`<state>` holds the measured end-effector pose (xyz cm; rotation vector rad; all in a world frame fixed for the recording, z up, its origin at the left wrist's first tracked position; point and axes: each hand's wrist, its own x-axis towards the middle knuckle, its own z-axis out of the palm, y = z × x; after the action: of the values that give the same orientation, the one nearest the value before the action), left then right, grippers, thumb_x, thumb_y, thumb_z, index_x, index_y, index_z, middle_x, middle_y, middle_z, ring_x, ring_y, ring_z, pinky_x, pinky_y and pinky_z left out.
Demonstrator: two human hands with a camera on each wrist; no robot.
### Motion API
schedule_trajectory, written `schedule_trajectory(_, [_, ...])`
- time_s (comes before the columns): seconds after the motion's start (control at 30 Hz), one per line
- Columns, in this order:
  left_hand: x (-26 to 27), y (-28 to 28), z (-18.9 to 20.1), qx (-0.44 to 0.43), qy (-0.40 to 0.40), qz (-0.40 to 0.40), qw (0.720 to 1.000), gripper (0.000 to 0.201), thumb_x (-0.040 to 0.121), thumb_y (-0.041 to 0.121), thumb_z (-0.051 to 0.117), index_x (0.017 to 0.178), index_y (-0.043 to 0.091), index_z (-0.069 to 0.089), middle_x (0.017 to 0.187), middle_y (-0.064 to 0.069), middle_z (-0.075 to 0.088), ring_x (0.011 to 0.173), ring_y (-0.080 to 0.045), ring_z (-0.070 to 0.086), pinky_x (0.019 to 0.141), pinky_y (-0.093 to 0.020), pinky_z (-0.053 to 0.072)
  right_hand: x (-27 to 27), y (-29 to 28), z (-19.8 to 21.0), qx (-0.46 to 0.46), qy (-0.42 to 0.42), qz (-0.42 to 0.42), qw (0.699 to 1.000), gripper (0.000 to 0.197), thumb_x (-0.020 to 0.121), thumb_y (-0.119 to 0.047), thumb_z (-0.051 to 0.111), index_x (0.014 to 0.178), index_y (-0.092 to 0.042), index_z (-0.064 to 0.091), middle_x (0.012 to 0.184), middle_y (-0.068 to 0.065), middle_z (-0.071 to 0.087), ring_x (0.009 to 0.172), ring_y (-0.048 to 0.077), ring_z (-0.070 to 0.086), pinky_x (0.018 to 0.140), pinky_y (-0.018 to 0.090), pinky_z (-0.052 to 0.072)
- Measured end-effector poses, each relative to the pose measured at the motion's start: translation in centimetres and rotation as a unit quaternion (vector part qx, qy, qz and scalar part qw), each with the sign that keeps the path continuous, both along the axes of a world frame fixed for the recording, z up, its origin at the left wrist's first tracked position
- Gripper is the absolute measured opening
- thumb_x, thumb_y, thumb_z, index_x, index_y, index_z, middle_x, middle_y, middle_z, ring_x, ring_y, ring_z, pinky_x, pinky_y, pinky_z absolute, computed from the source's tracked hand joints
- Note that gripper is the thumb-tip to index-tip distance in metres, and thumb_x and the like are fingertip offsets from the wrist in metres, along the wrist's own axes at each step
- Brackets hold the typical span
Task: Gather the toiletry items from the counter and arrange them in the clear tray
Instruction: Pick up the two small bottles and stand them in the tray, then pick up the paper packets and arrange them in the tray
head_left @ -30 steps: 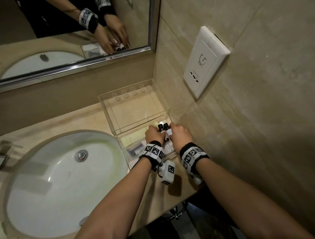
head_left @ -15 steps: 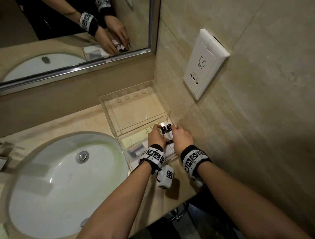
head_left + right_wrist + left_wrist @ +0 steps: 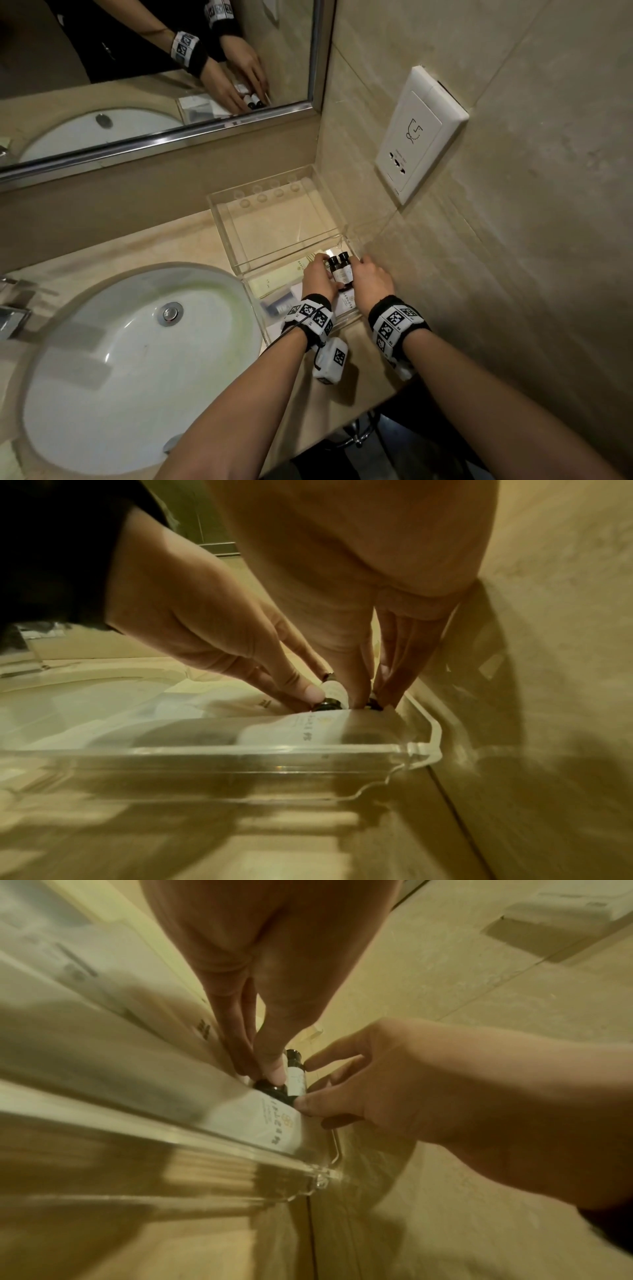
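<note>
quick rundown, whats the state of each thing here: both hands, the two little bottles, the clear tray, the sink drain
left hand: grips the left bottle
right hand: grips the right bottle
two small bottles: side by side, dark caps on, inside the tray
clear tray: lid open, packets already in it
sink drain: stopper looks down, basin dry

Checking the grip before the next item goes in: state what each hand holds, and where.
Left hand pinches the left bottle by its side; right hand pinches the right bottle likewise, inside the tray.
</note>
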<state>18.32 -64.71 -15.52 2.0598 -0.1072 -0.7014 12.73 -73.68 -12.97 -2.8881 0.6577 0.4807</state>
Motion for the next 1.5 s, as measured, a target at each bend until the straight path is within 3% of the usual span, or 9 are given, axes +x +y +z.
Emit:
schedule_trajectory(0.33, [-0.3, 0.2, 0.3, 0.000, -0.016, -0.017, 1.000, 0.052, 0.081, -0.013, 0.061, 0.130, 0.002, 0.047, 0.096, -0.012, 0.057, 0.059, -0.004, 0.047, 0.046, -0.004, 0.041, -0.2, 0.3, 0.5, -0.006, 0.001, 0.010, 1.000, 0.057, 0.086, -0.003, 0.063, 0.138, -0.015, 0.043, 0.126, 0.013, 0.051, 0.103, 0.028, 0.063, 0.082, 0.036, 0.053])
schedule_trajectory(0.47, [0.0, 1.0, 0.8, 0.004, -0.024, -0.021, 0.999, 0.059, 0.079, -0.009, 0.064, 0.133, 0.007, 0.047, 0.102, -0.012, 0.061, 0.072, -0.011, 0.052, 0.053, -0.010, 0.043, -0.1, 0.6, 1.4, 0.005, -0.021, 0.002, 1.000, 0.061, 0.082, 0.002, 0.065, 0.136, -0.014, 0.043, 0.124, 0.013, 0.054, 0.103, 0.028, 0.062, 0.082, 0.035, 0.053])
schedule_trajectory(0.63, [1.0, 5.1, 3.0, -0.027, -0.026, 0.029, 0.999, 0.036, 0.078, 0.003, 0.073, 0.111, 0.008, 0.058, 0.084, -0.005, 0.060, 0.076, -0.019, 0.057, 0.074, -0.033, 0.052, 1.1, 2.5, 3.8, 0.092, -0.142, -0.010, 0.986, 0.042, 0.085, 0.000, 0.061, 0.125, -0.013, 0.056, 0.117, 0.009, 0.060, 0.101, 0.027, 0.062, 0.084, 0.039, 0.054])
schedule_trajectory(0.73, [1.1, 10.7, 4.3, -0.057, -0.038, 0.066, 0.995, 0.019, 0.081, 0.004, 0.068, 0.099, 0.009, 0.064, 0.075, 0.000, 0.061, 0.069, -0.018, 0.059, 0.066, -0.028, 0.051, 2.3, 5.8, 4.7, 0.198, -0.215, 0.007, 0.956, 0.027, 0.087, -0.010, 0.064, 0.113, -0.015, 0.062, 0.101, 0.004, 0.065, 0.085, 0.020, 0.064, 0.081, 0.039, 0.055])
schedule_trajectory(0.8, [0.8, 15.7, 5.1, -0.064, -0.054, 0.106, 0.991, 0.014, 0.082, 0.004, 0.065, 0.094, 0.011, 0.066, 0.072, 0.004, 0.061, 0.064, -0.014, 0.057, 0.064, -0.023, 0.049, 3.1, 9.2, 5.4, 0.260, -0.231, 0.019, 0.937, 0.023, 0.087, -0.013, 0.064, 0.110, -0.016, 0.062, 0.092, -0.002, 0.066, 0.075, 0.014, 0.063, 0.074, 0.030, 0.055])
schedule_trajectory(0.87, [0.2, 21.0, 5.9, -0.052, -0.063, 0.155, 0.985, 0.013, 0.083, 0.006, 0.062, 0.092, 0.014, 0.067, 0.072, 0.007, 0.062, 0.061, -0.010, 0.056, 0.063, -0.021, 0.049, 3.7, 13.3, 6.0, 0.299, -0.233, 0.043, 0.924, 0.018, 0.088, -0.014, 0.064, 0.106, -0.016, 0.062, 0.088, -0.005, 0.067, 0.071, 0.007, 0.062, 0.067, 0.017, 0.049])
schedule_trajectory(1.07, [-3.0, 36.6, 7.7, -0.008, -0.077, 0.296, 0.952, 0.011, 0.082, 0.009, 0.063, 0.092, 0.013, 0.068, 0.075, 0.003, 0.065, 0.063, -0.011, 0.058, 0.061, -0.017, 0.046, 5.5, 27.1, 6.3, 0.377, -0.183, 0.156, 0.894, 0.014, 0.089, -0.016, 0.063, 0.102, -0.019, 0.062, 0.086, -0.006, 0.067, 0.070, 0.004, 0.061, 0.063, 0.009, 0.043])
schedule_trajectory(1.33, [-9.7, 52.1, 7.5, 0.036, -0.075, 0.447, 0.891, 0.011, 0.082, 0.009, 0.065, 0.090, 0.016, 0.067, 0.078, 0.000, 0.066, 0.068, -0.016, 0.059, 0.060, -0.019, 0.047, 5.0, 43.5, 5.8, 0.410, -0.086, 0.302, 0.856, 0.013, 0.090, -0.017, 0.063, 0.102, -0.016, 0.063, 0.087, -0.004, 0.066, 0.069, 0.006, 0.060, 0.065, 0.018, 0.046])
schedule_trajectory(1.5, [-13.3, 58.4, 5.2, 0.083, -0.036, 0.513, 0.854, 0.017, 0.079, 0.006, 0.071, 0.093, 0.013, 0.066, 0.090, -0.005, 0.067, 0.078, -0.019, 0.062, 0.072, -0.026, 0.050, 3.6, 50.7, 3.3, 0.380, 0.000, 0.380, 0.844, 0.021, 0.086, -0.016, 0.069, 0.105, -0.013, 0.062, 0.097, 0.001, 0.066, 0.078, 0.015, 0.062, 0.073, 0.023, 0.050])
